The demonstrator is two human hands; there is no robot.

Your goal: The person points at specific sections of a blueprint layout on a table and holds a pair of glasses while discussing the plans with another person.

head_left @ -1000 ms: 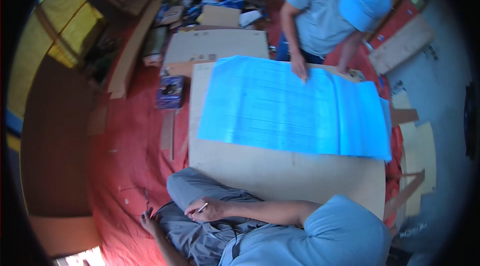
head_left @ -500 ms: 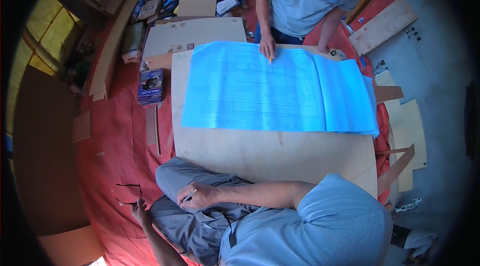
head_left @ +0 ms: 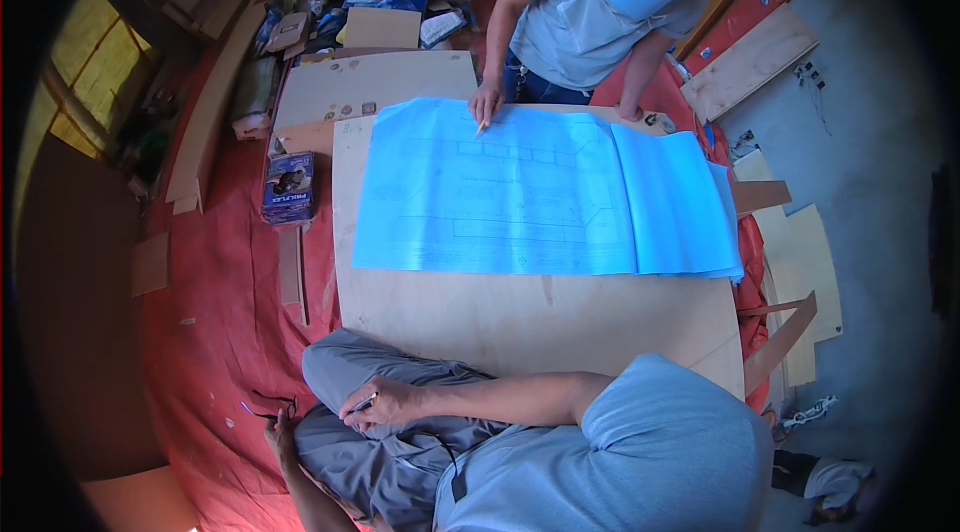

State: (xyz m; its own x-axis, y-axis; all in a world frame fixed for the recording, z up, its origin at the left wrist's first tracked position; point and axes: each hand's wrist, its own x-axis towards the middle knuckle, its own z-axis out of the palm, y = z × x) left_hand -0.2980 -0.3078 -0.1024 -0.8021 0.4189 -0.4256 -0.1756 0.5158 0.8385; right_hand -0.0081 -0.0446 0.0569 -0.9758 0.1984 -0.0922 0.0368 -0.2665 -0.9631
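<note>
My left hand [head_left: 279,433], at the lower left, is closed on a pair of dark-framed eyeglasses [head_left: 270,404], with the temples sticking out above the red sheet. Over my grey-trousered knee, my right hand [head_left: 377,402] grips a pen [head_left: 364,402]. A large printed drawing sheet [head_left: 490,197], blue-tinted, lies spread over the wooden board [head_left: 540,317] beyond my right arm. Across the board a person in a cap leans in, a hand [head_left: 486,100] holding a yellow pencil [head_left: 481,128] to the sheet's upper part.
A blue box [head_left: 289,188] stands left of the drawing, near a narrow wood strip [head_left: 291,274]. Cardboard, bags and tools crowd the far left. Wood offcuts [head_left: 781,344] jut out on the right, above the concrete floor. Red sheeting [head_left: 225,332] covers the ground at left.
My left hand has turned and lowered the eyeglasses. The pen in my right hand points differently. The other person's pencil hand has moved left along the drawing. The whole view has shifted slightly.
</note>
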